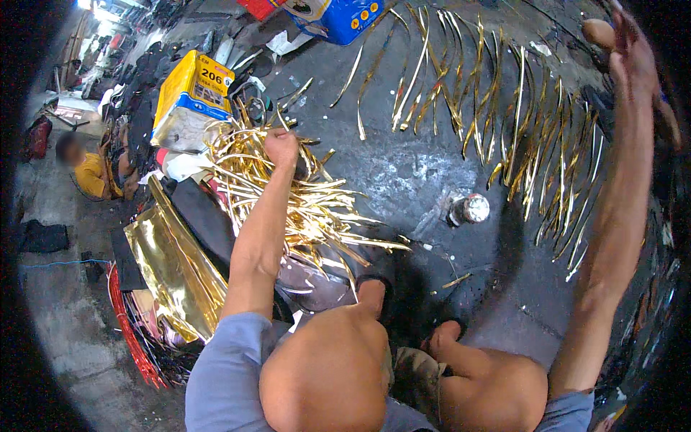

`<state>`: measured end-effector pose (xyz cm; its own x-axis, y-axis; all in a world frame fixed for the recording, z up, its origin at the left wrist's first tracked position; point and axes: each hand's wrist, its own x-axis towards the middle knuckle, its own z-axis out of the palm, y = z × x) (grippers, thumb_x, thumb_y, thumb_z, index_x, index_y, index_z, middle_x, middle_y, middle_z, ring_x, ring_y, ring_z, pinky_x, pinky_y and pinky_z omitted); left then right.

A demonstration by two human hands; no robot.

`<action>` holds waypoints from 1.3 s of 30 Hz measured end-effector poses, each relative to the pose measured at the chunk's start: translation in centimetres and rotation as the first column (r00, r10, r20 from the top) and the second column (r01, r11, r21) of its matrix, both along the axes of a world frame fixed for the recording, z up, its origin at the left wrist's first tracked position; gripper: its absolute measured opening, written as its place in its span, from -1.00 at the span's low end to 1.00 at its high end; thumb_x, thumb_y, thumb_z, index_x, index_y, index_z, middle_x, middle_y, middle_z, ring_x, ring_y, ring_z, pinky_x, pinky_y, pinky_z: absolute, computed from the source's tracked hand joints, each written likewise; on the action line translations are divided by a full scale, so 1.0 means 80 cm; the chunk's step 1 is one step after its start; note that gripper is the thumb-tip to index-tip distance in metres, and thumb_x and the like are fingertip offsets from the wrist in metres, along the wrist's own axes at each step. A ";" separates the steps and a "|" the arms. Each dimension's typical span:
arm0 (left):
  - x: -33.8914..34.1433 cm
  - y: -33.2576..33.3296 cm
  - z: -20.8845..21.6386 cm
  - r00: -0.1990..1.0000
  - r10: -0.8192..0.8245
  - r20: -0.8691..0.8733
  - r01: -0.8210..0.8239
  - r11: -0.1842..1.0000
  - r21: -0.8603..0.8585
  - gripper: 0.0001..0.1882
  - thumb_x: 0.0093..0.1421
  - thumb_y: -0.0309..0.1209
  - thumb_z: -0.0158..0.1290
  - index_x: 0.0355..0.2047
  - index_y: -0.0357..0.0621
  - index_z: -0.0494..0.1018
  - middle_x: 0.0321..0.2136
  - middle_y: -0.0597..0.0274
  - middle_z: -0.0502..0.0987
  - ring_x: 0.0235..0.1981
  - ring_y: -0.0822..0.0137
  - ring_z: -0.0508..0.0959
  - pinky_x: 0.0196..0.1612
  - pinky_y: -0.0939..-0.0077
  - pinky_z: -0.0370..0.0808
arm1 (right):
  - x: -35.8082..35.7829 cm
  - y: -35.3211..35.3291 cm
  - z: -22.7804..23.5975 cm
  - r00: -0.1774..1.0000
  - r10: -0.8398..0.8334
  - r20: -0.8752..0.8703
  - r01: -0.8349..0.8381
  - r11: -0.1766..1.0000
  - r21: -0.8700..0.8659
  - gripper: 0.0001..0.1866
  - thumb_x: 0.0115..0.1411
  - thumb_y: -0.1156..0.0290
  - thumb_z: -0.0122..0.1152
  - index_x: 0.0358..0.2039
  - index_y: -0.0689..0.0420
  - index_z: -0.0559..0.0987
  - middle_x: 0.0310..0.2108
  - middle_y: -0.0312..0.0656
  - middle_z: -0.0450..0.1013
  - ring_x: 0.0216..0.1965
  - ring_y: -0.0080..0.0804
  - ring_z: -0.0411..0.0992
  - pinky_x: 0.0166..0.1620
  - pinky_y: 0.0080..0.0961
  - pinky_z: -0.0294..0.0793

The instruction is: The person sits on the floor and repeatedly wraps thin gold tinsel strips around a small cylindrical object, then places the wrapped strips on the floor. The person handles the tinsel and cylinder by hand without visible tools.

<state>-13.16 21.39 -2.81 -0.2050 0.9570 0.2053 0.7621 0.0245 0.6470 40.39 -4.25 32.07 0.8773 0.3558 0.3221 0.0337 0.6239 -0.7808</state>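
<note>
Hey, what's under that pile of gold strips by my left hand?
A brownish-grey surface shows below its near edge; the pile covers anything under its middle.

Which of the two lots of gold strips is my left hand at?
The tangled heap beside the yellow and blue container: your left hand is at it. The other strips lie spread in a curved row farther right.
</note>
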 end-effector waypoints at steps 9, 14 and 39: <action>0.008 0.054 0.018 0.995 0.046 -0.091 -0.063 0.980 -0.189 -0.65 0.01 -0.21 0.36 -0.24 -0.13 0.66 -0.25 -0.04 0.71 -0.15 -0.04 0.69 0.00 0.19 0.57 | -0.072 0.005 -0.364 0.740 -0.187 -0.646 -0.147 0.892 -0.427 -0.78 0.22 0.56 0.15 -0.17 0.42 0.53 -0.27 -0.04 0.57 -0.26 -0.26 0.60 -0.31 -0.46 0.66; 0.016 0.038 0.026 0.995 0.061 0.083 -0.036 0.959 -0.281 -0.61 0.00 -0.33 0.40 -0.15 -0.16 0.63 -0.25 0.07 0.70 -0.26 0.14 0.69 -0.13 0.27 0.59 | -0.150 -0.094 -0.401 0.775 0.127 -0.619 -0.608 0.418 -0.675 -0.82 0.27 0.59 0.06 -0.15 0.36 0.53 -0.23 0.03 0.63 -0.34 -0.28 0.64 -0.44 -0.49 0.56; 0.229 -0.309 0.056 0.476 0.054 0.878 0.879 -0.068 -0.472 -0.44 0.09 -0.70 0.06 0.17 -0.29 0.51 -0.34 0.34 0.60 -0.55 0.54 0.42 -0.49 0.64 0.36 | -0.281 -0.203 -0.336 0.997 -0.062 0.034 0.067 0.670 -0.739 -0.32 0.06 0.35 0.61 0.10 0.25 0.42 -0.15 -0.10 0.59 -0.21 -0.47 0.58 -0.20 -0.52 0.68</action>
<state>5.13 -3.36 1.63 0.7507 0.1282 -0.6480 0.4061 0.6842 0.6058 17.88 -20.47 5.21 0.9065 0.4219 -0.0164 0.0574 -0.1616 -0.9852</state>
